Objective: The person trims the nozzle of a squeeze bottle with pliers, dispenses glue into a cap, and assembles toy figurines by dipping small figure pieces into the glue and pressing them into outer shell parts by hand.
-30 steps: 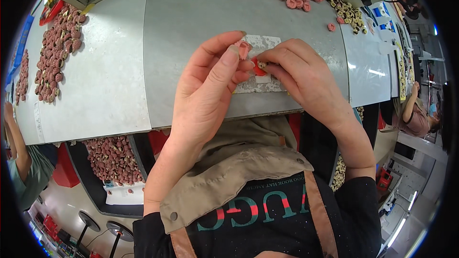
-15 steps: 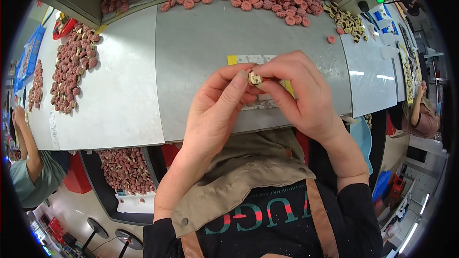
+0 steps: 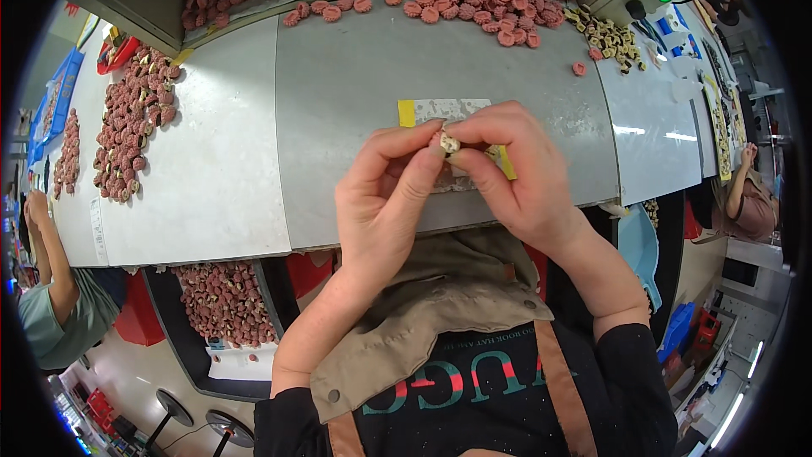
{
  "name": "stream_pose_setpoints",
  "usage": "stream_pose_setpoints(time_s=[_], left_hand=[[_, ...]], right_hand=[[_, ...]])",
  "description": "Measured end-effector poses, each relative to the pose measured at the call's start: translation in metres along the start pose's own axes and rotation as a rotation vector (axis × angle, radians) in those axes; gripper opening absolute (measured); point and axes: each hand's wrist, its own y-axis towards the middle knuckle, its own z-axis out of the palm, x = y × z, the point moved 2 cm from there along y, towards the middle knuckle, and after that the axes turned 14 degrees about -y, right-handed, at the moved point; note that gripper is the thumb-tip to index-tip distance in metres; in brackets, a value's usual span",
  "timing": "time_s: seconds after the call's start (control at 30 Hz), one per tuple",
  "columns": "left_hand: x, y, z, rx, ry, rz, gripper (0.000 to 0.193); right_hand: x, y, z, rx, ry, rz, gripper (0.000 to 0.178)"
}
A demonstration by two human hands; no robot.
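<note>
A small cream piece with dark marks [image 3: 449, 143] is pinched between my two hands over the grey worktop. A bit of pink shows at its left side, mostly hidden by the fingers. My left hand [image 3: 381, 195] closes thumb and forefinger on its left side. From the other side, my right hand [image 3: 529, 182] grips it with thumb and fingertips. Beneath the hands lies a pale speckled plate with yellow ends [image 3: 444, 107], partly covered by them.
Pink scalloped caps [image 3: 474, 4] are heaped along the far edge. Cream-and-dark pieces [image 3: 609, 38] lie far right. Pink-and-cream pieces [image 3: 127, 127] are piled at left, more in a black bin [image 3: 203, 368] below the worktop. A light-blue scoop-like container [image 3: 639, 245] sits right. Co-workers' arms [image 3: 55, 254] show at the sides.
Both hands stay together on the small piece. My right fingers have shifted their grip and bent closer over it, and the piece has turned slightly. The view has shifted a little.
</note>
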Motion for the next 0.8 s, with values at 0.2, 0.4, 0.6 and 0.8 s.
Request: stream_pose_setpoints(time_s=[0.2,0.4,0.6,0.8], left_hand=[[-0.006,0.001,0.007,0.016,-0.007,-0.139,0.036],[0.004,-0.004,0.009,0.037,0.153,0.020,0.058],[0.007,-0.004,0.005,0.036,0.189,0.056,0.058],[0.004,-0.003,0.007,0.036,0.212,0.020,0.050]], right_hand=[[0.008,0.004,-0.010,-0.030,-0.085,-0.046,0.033],[-0.002,0.007,-0.007,0.063,-0.153,-0.196,0.035],[-0.008,0.009,0.000,0.024,-0.161,-0.218,0.033],[-0.008,0.014,0.004,0.013,-0.205,-0.296,0.033]])
